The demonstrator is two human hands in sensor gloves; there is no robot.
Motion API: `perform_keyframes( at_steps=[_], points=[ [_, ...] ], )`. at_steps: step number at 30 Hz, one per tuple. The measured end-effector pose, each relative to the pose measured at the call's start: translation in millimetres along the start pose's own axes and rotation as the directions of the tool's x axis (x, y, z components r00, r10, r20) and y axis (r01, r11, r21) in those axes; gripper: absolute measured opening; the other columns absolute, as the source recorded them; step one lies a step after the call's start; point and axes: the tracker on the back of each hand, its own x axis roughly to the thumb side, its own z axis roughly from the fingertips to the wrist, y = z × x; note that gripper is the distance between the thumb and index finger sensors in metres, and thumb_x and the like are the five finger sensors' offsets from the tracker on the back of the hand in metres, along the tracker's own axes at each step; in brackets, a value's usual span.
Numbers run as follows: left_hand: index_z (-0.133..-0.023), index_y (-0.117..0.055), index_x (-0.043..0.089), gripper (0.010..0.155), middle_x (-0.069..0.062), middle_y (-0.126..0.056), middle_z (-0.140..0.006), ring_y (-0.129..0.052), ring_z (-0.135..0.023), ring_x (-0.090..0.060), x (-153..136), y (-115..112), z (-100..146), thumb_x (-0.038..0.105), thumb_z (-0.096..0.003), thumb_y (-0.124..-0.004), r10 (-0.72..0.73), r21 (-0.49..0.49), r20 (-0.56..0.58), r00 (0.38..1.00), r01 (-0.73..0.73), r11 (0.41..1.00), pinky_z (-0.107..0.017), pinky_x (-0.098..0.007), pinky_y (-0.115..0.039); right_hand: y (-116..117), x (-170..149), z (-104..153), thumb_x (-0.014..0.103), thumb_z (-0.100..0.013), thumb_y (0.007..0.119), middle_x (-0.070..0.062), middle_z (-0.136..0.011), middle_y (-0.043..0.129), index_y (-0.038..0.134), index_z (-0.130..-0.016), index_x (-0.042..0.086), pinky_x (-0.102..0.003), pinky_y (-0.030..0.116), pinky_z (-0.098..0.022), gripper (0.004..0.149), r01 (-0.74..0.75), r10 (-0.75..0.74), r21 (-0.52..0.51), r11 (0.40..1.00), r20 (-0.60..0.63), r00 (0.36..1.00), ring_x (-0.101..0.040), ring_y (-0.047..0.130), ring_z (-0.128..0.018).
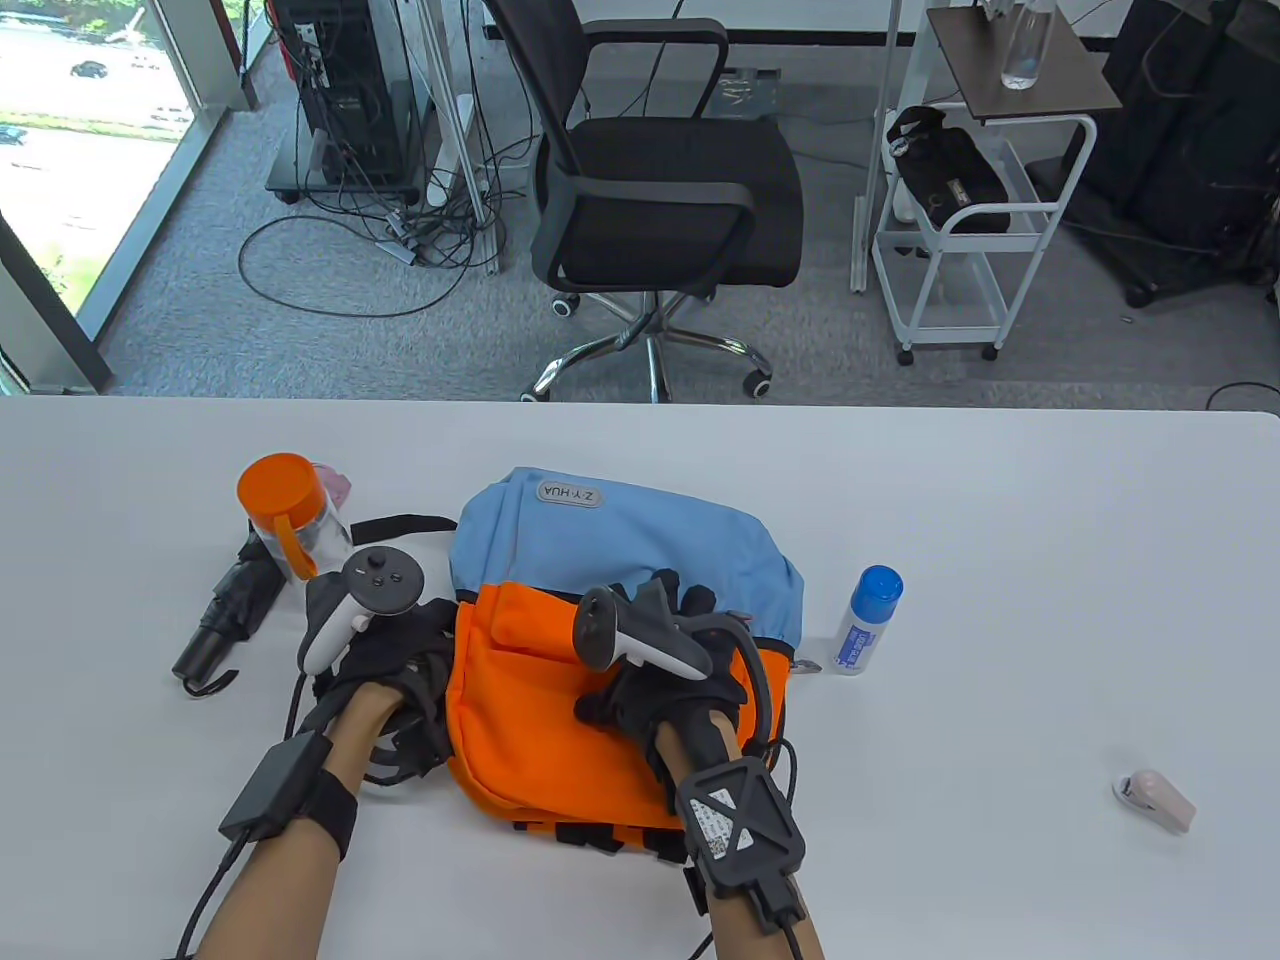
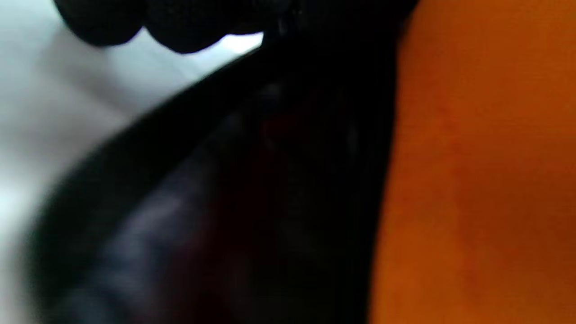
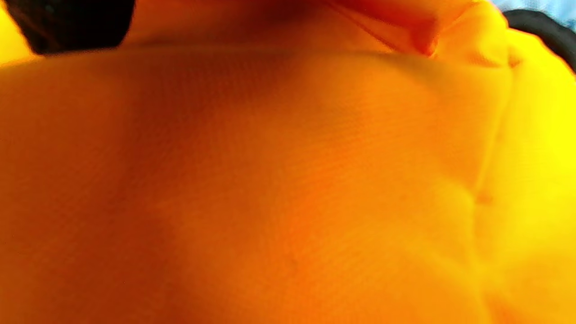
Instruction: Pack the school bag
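A blue and orange school bag (image 1: 620, 540) lies flat on the white table (image 1: 1000, 500), its orange pocket towards me. My left hand (image 1: 395, 650) rests at the bag's left side on the black straps (image 1: 400, 760). In the left wrist view its fingertips (image 2: 189, 31) hang over a black strap (image 2: 202, 180) beside orange fabric (image 2: 472, 180), and its grip is hidden. My right hand (image 1: 690, 600) lies on top of the bag where orange meets blue and presses on the fabric. The right wrist view is filled by orange cloth (image 3: 288, 180).
A clear cup with an orange lid (image 1: 285, 515) and a folded black umbrella (image 1: 235, 610) lie left of the bag. A white bottle with a blue cap (image 1: 868, 620) stands to its right. A small pink object (image 1: 1155, 800) lies far right.
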Motion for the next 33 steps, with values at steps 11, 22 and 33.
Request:
perform_keyframes(
  at_steps=[11, 22, 33],
  points=[
    [-0.074, -0.093, 0.01, 0.042, -0.011, -0.083, -0.071, -0.086, -0.05, -0.026, 2, 5, 39, 0.039, -0.0509, -0.072, -0.287, 0.117, -0.006, 0.958, 0.286, 0.951, -0.046, -0.052, -0.08, 1, 2, 0, 0.067, -0.037, 0.068, -0.033, -0.11, -0.003, 0.005, -0.104, 0.026, -0.085, 0.041, -0.067, 0.101, 0.012, -0.012, 0.009, 1.0, -0.01, 1.0, -0.064, 0.02, -0.101],
    [-0.083, -0.094, 0.013, 0.044, -0.011, -0.089, -0.072, -0.093, -0.051, -0.027, 0, 20, 51, 0.037, -0.0509, -0.075, -0.299, 0.165, -0.026, 0.954, 0.299, 0.94, -0.046, -0.051, -0.084, 4, 1, 0, 0.066, -0.037, 0.068, -0.035, -0.11, -0.003, 0.004, -0.104, 0.026, -0.085, 0.041, -0.067, 0.101, 0.036, -0.036, 0.005, 0.999, -0.001, 0.999, -0.063, 0.019, -0.101],
    [-0.11, -0.053, -0.01, 0.074, -0.016, -0.093, -0.085, -0.079, -0.065, -0.038, -2, 5, -4, 0.03, -0.0517, -0.077, 0.07, 0.001, 0.055, 0.996, -0.07, 0.998, -0.048, -0.049, -0.074, 4, 2, -2, 0.065, -0.037, 0.069, -0.035, -0.109, -0.004, 0.004, -0.104, 0.026, -0.085, 0.04, -0.066, 0.101, 0.067, -0.066, 0.013, 0.998, -0.019, 0.998, -0.063, 0.018, -0.101]
  ],
)
